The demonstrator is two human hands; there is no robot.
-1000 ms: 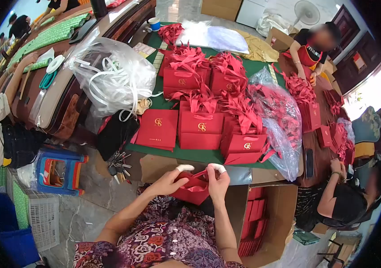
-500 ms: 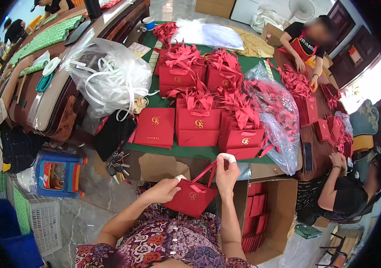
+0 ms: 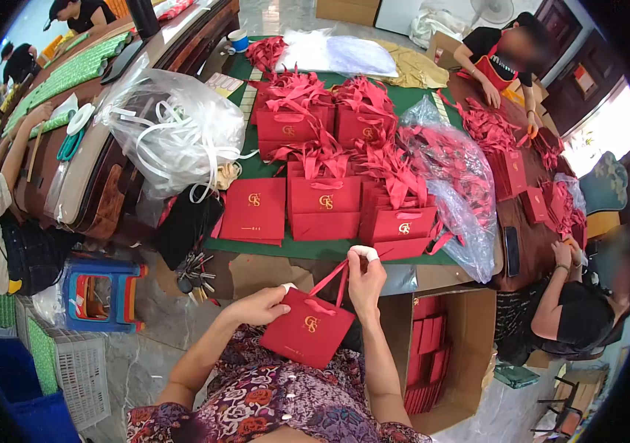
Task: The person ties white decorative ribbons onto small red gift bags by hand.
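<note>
Between my hands hangs a small red paper bag (image 3: 309, 331) with a gold logo, its front turned up to the camera. My left hand (image 3: 264, 304) pinches the bag's upper left corner. A red ribbon handle (image 3: 333, 278) rises from the bag to my right hand (image 3: 365, 275), whose fingertips are closed on it. White wrapping covers a fingertip on each hand. Just beyond my hands, on the green table cover, stand red bags (image 3: 324, 201) with ribbon handles, and a flat stack of red bags (image 3: 253, 210) lies to their left.
A cardboard box (image 3: 470, 354) holding red bags stands right of my lap. Clear plastic (image 3: 453, 184) with red ribbons lies on the table's right, a bag of white ribbons (image 3: 174, 133) at left. Co-workers sit on the right. Blue stools (image 3: 101, 295) stand lower left.
The held bag has tilted so its front and logo face the camera more fully. My right hand has moved slightly left and up, with the ribbon still in its fingers.
</note>
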